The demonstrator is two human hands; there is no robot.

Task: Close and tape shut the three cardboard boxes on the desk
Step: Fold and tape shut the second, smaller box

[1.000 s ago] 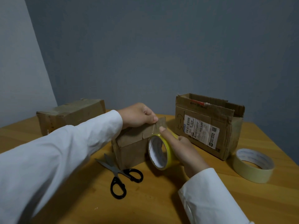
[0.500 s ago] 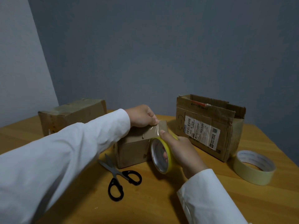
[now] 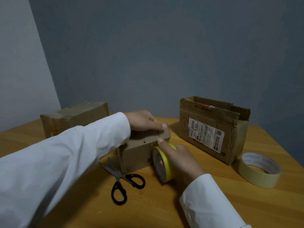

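Scissors (image 3: 122, 180) before small box (image 3: 138, 153), between larger boxes

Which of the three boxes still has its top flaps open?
The labelled box at right: flaps stand up. The left box and the small middle box are closed.

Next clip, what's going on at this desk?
A person is taping the small box in the middle. The left hand presses on its top while the right hand holds a yellow tape roll against its right side. The labelled box on the right stands open. Scissors and a second tape roll lie on the desk.
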